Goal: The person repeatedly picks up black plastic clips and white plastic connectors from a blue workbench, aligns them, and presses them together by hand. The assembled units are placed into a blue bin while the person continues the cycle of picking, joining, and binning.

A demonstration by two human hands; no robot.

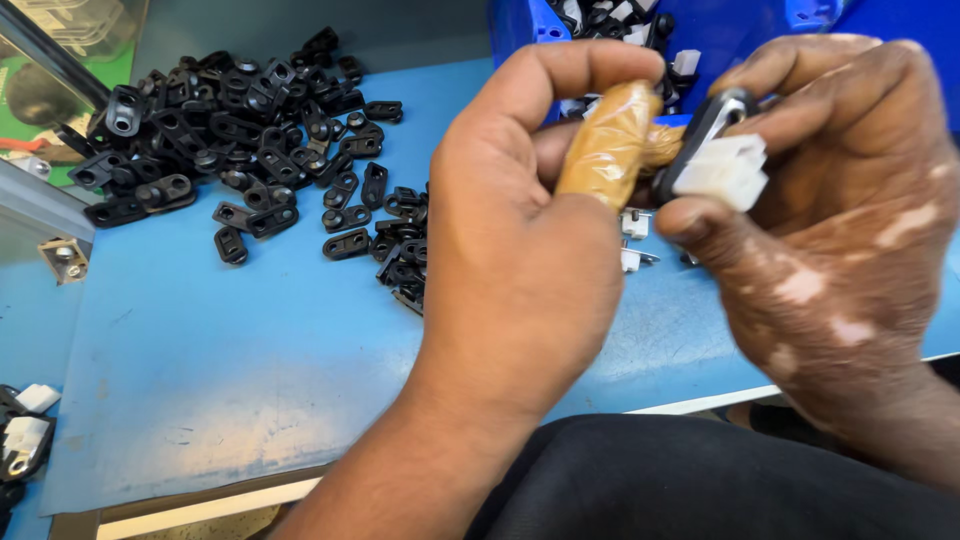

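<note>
Blue matting is seen over most of the desk [230, 350], with a pale edge strip along its near side. A blue bin [740, 30] is set at the far edge, filled with mixed black and white parts. A wide heap of black plastic clips [250, 130] is spread over the far left of the desk, thinning out into scattered single pieces toward the middle. At the left border, a few assembled black-and-white pieces [25, 430] are partly cut off by the frame.

Both hands are raised above the desk, close together. The left hand [520, 250] is curled, and its fingers are closed around a tan, taped or sleeved fingertip [615, 145] that is pressed against the part held opposite. The right hand [840, 210] is shut on a black clip [705, 130] joined to a white connector block [725, 172], which is pinched between thumb and forefinger, just in front of the bin.

Two small white parts [635, 240] are left lying on the desk just below the hands, partly hidden by them.
</note>
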